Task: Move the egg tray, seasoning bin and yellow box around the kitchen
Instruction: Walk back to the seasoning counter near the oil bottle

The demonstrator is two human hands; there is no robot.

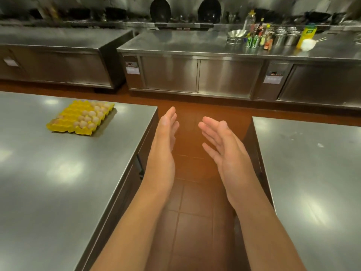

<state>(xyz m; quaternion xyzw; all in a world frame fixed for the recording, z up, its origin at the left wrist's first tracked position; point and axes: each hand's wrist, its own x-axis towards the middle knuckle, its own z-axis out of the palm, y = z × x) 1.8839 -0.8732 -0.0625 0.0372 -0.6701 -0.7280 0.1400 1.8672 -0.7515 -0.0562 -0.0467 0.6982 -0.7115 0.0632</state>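
commercial kitchen | steel counters [195,45] | woks [160,9] | seasoning bottles [259,30]

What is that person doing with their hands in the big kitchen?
Right now the person is holding nothing. The left hand and right hand are both open, palms facing each other, out over the red floor between two steel tables. The yellow egg tray, partly filled with eggs, sits on the left table, untouched. A yellow box stands on the far counter among bottles and pots.

Yellow egg tray [78,119], partly filled with eggs, flat on left steel table [58,182]
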